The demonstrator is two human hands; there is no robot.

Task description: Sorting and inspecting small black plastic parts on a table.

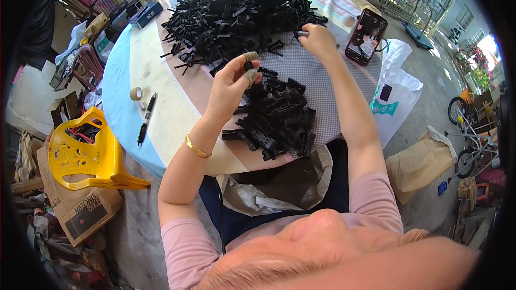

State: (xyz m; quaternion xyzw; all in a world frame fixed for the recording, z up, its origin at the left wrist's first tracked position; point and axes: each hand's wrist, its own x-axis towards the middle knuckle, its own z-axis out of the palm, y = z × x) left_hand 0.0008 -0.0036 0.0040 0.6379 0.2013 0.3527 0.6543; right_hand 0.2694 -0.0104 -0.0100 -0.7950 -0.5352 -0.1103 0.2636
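Observation:
Two heaps of black plastic parts lie on the cloth-covered table: a large one (231, 16) at the far side and a smaller one (282, 115) nearer me. My left hand (228, 83), with tape around its thumb and a finger, pinches a small black plastic part (249, 66) between the heaps. My right hand (318, 42) reaches to the right edge of the large heap, its fingers closed. What those fingers grip is too small to make out among the black parts. Below the table's near edge, an open woven sack (252, 201) sits over my lap.
A phone (366, 37) stands upright at the table's right, beside a white plastic bag (398, 88). A tape roll (136, 94), a pen (147, 119) and a dark box (145, 15) lie to the left. A yellow chair (88, 153) and a brown sack (422, 161) flank the table.

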